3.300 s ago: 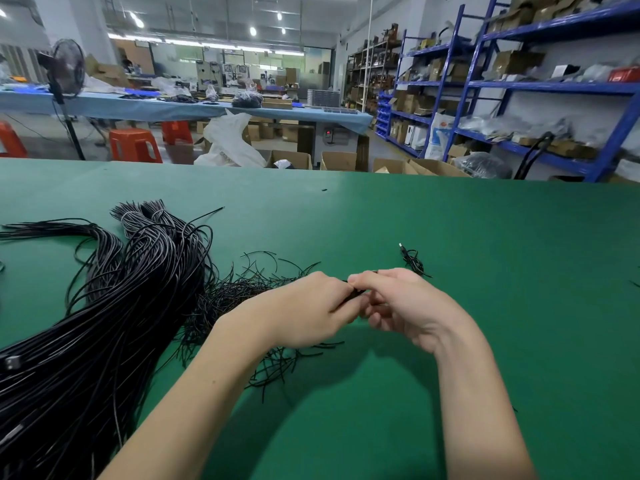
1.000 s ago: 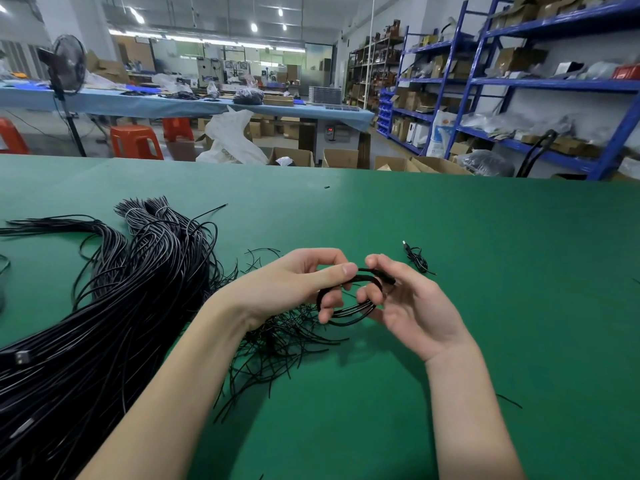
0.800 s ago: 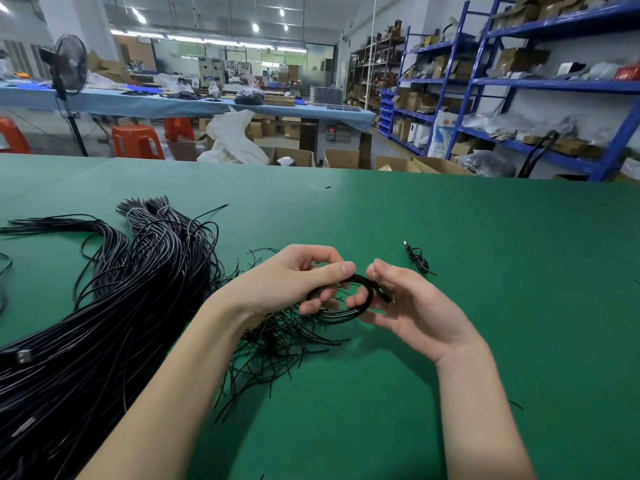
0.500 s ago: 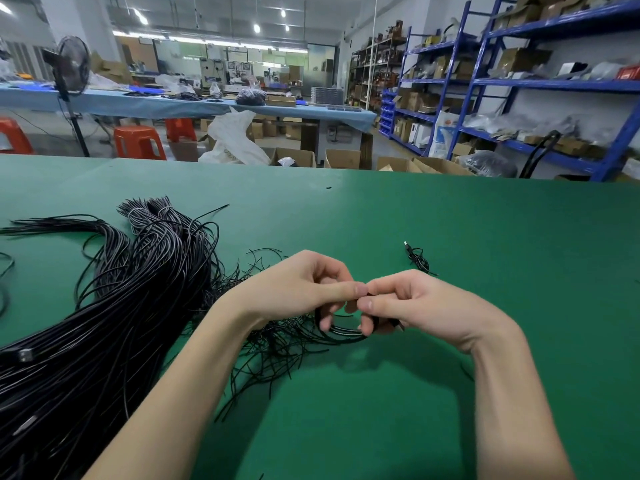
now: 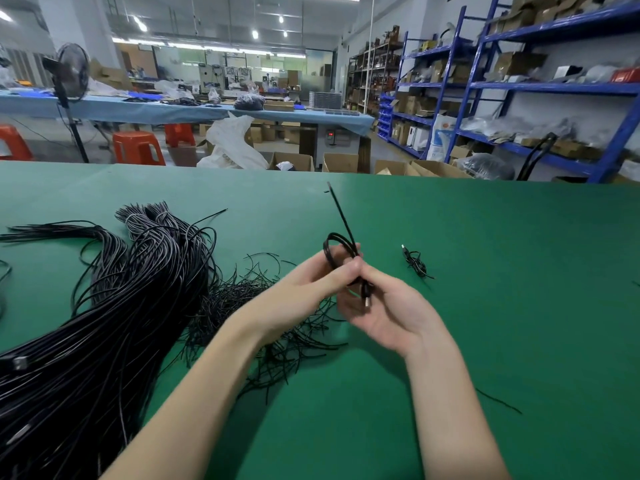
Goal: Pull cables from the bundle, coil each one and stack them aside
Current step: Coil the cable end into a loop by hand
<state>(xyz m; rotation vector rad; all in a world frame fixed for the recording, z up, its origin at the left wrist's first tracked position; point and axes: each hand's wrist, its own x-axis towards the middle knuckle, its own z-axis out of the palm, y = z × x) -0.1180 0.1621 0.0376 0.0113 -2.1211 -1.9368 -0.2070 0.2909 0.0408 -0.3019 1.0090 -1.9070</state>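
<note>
The left hand (image 5: 304,285) and the right hand (image 5: 388,306) meet in the air just above the green table (image 5: 485,306). Both hands hold one thin black cable (image 5: 341,249) that is bent into a small loop. The left hand's fingers are curled and its thumb pinches the loop from the left side. The right hand is turned palm up, and its thumb and first finger pinch the same cable where the two hands touch. Its other fingers are only loosely bent. The loop sticks up above the fingers, and one loose end of the cable points up and away like a stick. The other end has a small plug (image 5: 366,296) that hangs down over the right palm. Just under and to the left of the hands is a messy heap of short thin black wires (image 5: 277,327) lying on the table. Farther left is the big bundle of long black cables (image 5: 114,306), which spreads from the near left corner toward the middle of the table. To the right of the hands, apart from them, one small coiled cable (image 5: 415,265) lies alone on the table. Behind the table are orange stools (image 5: 136,147), cardboard boxes (image 5: 341,162), a standing fan (image 5: 71,72) and blue shelves (image 5: 554,88) full of things.
</note>
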